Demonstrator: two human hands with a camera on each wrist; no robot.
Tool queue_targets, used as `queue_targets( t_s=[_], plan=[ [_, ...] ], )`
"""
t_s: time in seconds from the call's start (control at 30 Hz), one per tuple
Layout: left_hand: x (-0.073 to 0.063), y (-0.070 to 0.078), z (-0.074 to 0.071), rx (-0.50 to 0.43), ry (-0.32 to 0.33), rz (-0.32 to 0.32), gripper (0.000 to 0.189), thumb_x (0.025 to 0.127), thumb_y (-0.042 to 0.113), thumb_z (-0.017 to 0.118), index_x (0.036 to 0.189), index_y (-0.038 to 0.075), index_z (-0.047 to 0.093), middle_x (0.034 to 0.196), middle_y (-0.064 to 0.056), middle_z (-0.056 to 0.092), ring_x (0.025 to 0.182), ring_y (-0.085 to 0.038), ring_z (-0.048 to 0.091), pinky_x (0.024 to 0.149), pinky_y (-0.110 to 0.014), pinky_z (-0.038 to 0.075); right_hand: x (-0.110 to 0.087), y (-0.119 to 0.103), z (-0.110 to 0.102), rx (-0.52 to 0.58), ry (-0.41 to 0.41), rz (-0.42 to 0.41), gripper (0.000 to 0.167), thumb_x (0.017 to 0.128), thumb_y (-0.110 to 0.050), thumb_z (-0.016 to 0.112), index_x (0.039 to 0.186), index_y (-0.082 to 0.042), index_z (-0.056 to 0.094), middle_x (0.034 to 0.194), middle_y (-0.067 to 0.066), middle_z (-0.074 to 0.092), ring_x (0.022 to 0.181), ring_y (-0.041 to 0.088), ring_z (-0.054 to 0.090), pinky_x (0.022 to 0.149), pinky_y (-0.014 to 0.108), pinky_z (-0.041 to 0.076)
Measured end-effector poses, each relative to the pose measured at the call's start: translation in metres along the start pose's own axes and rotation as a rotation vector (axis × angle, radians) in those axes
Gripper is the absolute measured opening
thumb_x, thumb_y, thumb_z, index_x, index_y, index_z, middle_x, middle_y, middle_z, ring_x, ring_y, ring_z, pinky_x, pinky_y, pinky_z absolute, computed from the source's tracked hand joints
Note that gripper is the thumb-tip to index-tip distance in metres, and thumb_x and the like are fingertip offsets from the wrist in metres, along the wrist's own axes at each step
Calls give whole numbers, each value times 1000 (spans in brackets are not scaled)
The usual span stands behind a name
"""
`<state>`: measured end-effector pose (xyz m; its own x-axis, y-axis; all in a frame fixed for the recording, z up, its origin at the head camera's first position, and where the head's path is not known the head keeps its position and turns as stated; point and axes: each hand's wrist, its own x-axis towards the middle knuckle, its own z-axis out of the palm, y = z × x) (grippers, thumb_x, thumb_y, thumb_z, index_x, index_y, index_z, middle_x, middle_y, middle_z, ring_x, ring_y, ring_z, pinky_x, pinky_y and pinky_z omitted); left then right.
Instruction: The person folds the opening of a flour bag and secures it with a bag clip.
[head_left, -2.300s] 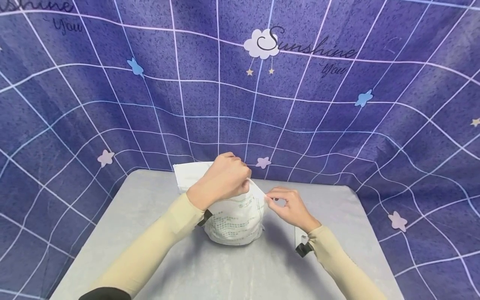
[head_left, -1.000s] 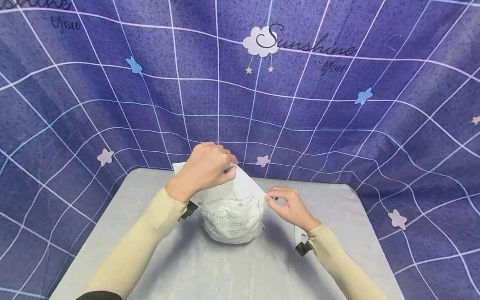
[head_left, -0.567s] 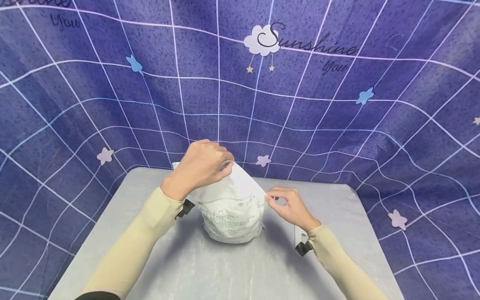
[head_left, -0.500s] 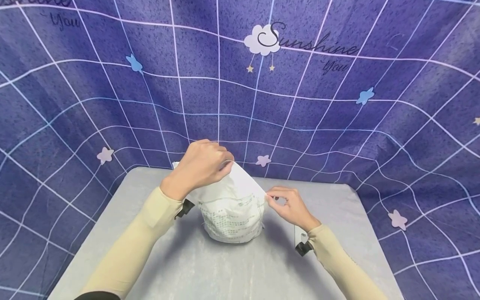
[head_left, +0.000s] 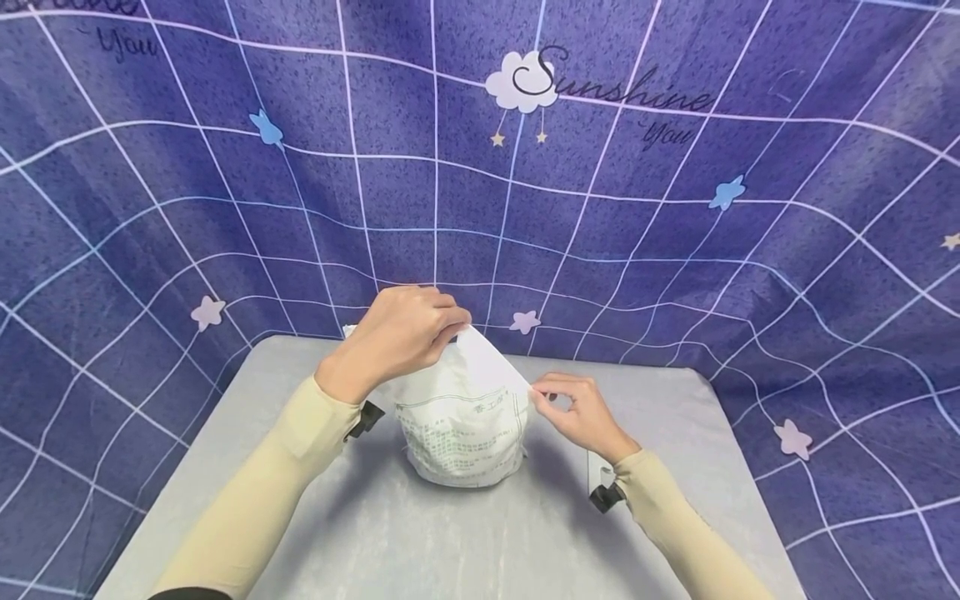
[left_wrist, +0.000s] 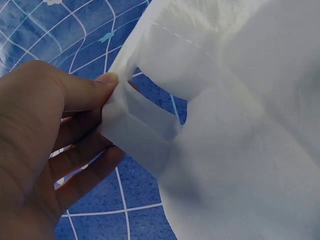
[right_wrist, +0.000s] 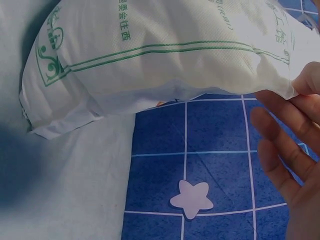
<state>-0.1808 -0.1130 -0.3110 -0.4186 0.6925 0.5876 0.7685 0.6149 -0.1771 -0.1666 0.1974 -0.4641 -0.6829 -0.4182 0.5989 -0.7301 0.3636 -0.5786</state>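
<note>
A full-looking white cloth bag (head_left: 461, 437) with green printed writing stands on the grey table; its contents are hidden. The left hand (head_left: 405, 332) pinches the bag's top edge between thumb and fingers. In the left wrist view, that hand (left_wrist: 60, 115) holds the white strip (left_wrist: 142, 132) beside an oval handle hole, through which blue cloth shows. My right hand (head_left: 581, 412) pinches the bag's right upper corner, and the edge between both hands is pulled straight. The right wrist view has the thumb and forefinger of this hand (right_wrist: 295, 135) on the corner, other fingers loosely spread.
The table (head_left: 465, 546) has a pale grey covering. Behind it and at both sides hangs a purple-blue curtain (head_left: 600, 225) with grid lines, stars and a cloud. Dark camera mounts (head_left: 606, 497) sit at the wrists over beige sleeves (head_left: 262, 492).
From near the bag's middle, the left hand has moved left and slightly up along the top edge, baring more white cloth. Lately its fingers have straightened a little. The right hand keeps its place.
</note>
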Motion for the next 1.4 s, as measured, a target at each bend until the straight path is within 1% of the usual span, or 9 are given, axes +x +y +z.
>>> queue_targets(
  t_s=[0.1, 0.23, 0.5, 0.67, 0.9, 1.0, 1.1, 1.2, 1.4],
  plan=[
    [-1, -1, 0, -10, 21, 28, 6, 98, 13, 77, 98, 17, 81, 86, 6, 73, 79, -20, 71, 69, -35, 60, 0, 0, 1, 0, 10, 14, 20, 92, 6, 76, 102, -9, 85, 94, 2, 80, 80, 15, 69, 70, 31, 58],
    [-1, -1, 0, -37, 43, 53, 7, 98, 10, 75, 98, 15, 80, 84, 5, 71, 77, -20, 69, 66, -35, 59, 0, -3, 3, -4, 30, 13, 21, 89, 12, 75, 100, -4, 84, 91, 6, 79, 78, 18, 68, 66, 37, 59],
    [-3, -1, -1, -134, 29, 79, 10, 100, 3, 71, 99, 11, 77, 85, 2, 68, 79, -21, 66, 66, -34, 60, -1, -4, 3, 34, 34, 44, 20, 94, 5, 76, 105, -9, 85, 95, 1, 80, 77, 12, 69, 65, 35, 59],
    [-3, 0, -2, -155, 42, 93, 12, 99, 0, 71, 98, 10, 77, 84, 2, 68, 79, -20, 65, 66, -33, 59, -2, -2, 4, 67, 42, 54, 20, 95, 2, 76, 107, -12, 85, 96, -2, 79, 76, 11, 66, 66, 31, 57],
    [-4, 0, -3, -153, 50, 92, 13, 100, 0, 70, 95, 12, 74, 80, 3, 64, 75, -19, 62, 62, -32, 57, -3, -6, 4, 108, 63, 155, 16, 94, -2, 80, 106, -13, 84, 99, 0, 80, 81, 12, 67, 72, 38, 59],
    [-3, 1, -1, -156, 60, 100, 14, 99, -1, 69, 92, 12, 72, 79, 3, 62, 73, -18, 61, 60, -31, 56, -4, -7, 2, 116, 76, 173, 18, 93, 0, 81, 107, -11, 83, 98, 4, 80, 82, 12, 68, 74, 38, 60],
    [-3, 1, 0, -159, 63, 111, 16, 99, -2, 68, 91, 12, 70, 78, 3, 61, 73, -18, 60, 60, -30, 55, -6, -8, 1, 131, 77, 189, 19, 93, 0, 81, 109, -9, 82, 98, 8, 79, 83, 14, 69, 76, 32, 59],
    [-3, 1, 0, -158, 67, 119, 16, 99, -2, 68, 92, 12, 71, 78, 3, 61, 73, -18, 60, 60, -30, 55, -9, -8, -3, 142, 71, 202, 17, 94, -1, 80, 111, -7, 81, 99, 6, 78, 85, 15, 71, 79, 24, 58],
    [-4, 0, 0, -154, 73, 118, 16, 97, -3, 69, 93, 12, 72, 79, 3, 63, 74, -18, 61, 60, -30, 56, -14, -4, -10, 161, 52, 222, 16, 99, -6, 77, 114, -11, 81, 105, 1, 80, 88, 16, 73, 84, 24, 58]
  ],
)
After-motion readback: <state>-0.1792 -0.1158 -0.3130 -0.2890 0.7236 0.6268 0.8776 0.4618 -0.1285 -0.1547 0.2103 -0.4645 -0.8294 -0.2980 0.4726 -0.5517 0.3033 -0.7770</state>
